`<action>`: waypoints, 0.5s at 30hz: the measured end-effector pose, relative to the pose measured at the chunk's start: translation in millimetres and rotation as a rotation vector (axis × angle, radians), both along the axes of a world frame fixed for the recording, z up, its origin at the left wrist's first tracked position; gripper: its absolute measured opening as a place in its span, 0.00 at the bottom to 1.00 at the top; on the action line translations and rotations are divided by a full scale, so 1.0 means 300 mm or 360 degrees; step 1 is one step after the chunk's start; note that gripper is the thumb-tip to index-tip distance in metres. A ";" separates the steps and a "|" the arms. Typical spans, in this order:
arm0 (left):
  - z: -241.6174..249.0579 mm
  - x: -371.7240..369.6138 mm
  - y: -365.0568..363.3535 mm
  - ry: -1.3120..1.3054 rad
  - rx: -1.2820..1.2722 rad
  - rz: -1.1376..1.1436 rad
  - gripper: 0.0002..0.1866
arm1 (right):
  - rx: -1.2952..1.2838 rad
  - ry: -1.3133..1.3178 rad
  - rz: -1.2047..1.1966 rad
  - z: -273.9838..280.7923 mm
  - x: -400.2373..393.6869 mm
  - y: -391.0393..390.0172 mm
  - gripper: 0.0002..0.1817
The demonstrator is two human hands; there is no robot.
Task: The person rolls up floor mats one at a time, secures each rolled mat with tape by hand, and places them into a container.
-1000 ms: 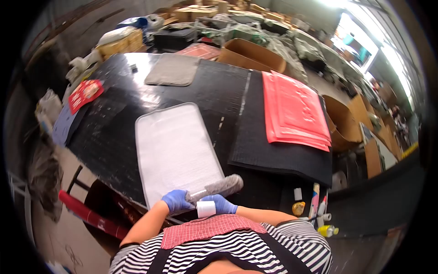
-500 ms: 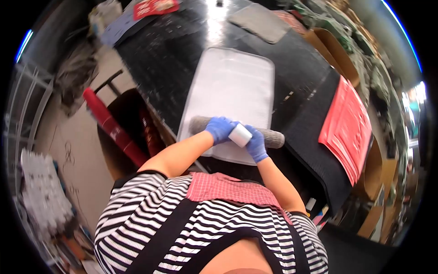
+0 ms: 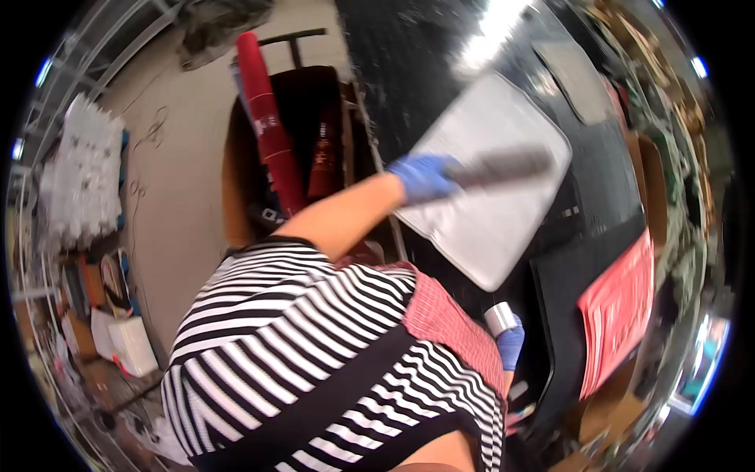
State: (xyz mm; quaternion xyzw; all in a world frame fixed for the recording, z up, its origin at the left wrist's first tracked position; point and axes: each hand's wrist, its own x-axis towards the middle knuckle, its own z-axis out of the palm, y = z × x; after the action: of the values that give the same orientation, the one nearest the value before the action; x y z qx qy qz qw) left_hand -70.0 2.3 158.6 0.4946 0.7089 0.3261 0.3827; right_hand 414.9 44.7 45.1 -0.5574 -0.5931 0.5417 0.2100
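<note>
My left hand (image 3: 425, 178), in a blue glove, is closed around one end of a grey rolled-up mat (image 3: 507, 165). The roll is smeared by motion and juts out to the right above a pale rectangular mat (image 3: 491, 232) with rounded corners. That mat lies flat on the black table (image 3: 409, 79). Low at the table's near side, my right hand (image 3: 511, 348), also gloved in blue, is closed on a whitish roll of tape (image 3: 500, 318). Part of this hand is hidden behind the tape and my clothing.
Left of the table stands a cardboard box (image 3: 236, 181) with red rolls (image 3: 271, 130) upright in it. Red plastic packets (image 3: 621, 315) lie on a black mat (image 3: 562, 315) at the right. A grey mat (image 3: 578, 79) is at the far right of the table.
My hands have moved apart. The left carries the rolled mat leftward to the box side, while the right has come back toward my body with the tape. The view has turned left.
</note>
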 end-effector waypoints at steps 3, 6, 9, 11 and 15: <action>0.161 -0.109 -0.181 -0.0829 0.0293 0.0769 0.20 | 0.0283 -0.1124 0.0072 0.041 0.268 -0.034 0.17; -0.103 -0.504 -0.317 0.0552 -0.0241 0.1021 0.25 | 0.0223 -0.1644 0.0226 -0.024 0.461 -0.056 0.20; -0.095 -0.485 -0.370 0.1792 -0.0223 0.0878 0.29 | -0.0033 -0.1515 0.0220 -0.036 0.533 -0.058 0.23; -0.104 -0.354 -0.291 0.1172 -0.0007 0.0215 0.27 | -0.0066 -0.1358 0.0162 -0.073 0.611 -0.029 0.25; -0.230 0.045 -0.166 0.0997 0.0031 -0.0894 0.31 | 0.0644 -0.1111 -0.0157 0.128 0.266 0.009 0.25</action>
State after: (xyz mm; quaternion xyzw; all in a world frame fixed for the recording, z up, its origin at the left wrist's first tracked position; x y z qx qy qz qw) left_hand -56.5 -47.5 89.6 0.7475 0.6256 0.0496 0.2179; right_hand 494.6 47.4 83.4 -0.6829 -0.6961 0.1816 0.1272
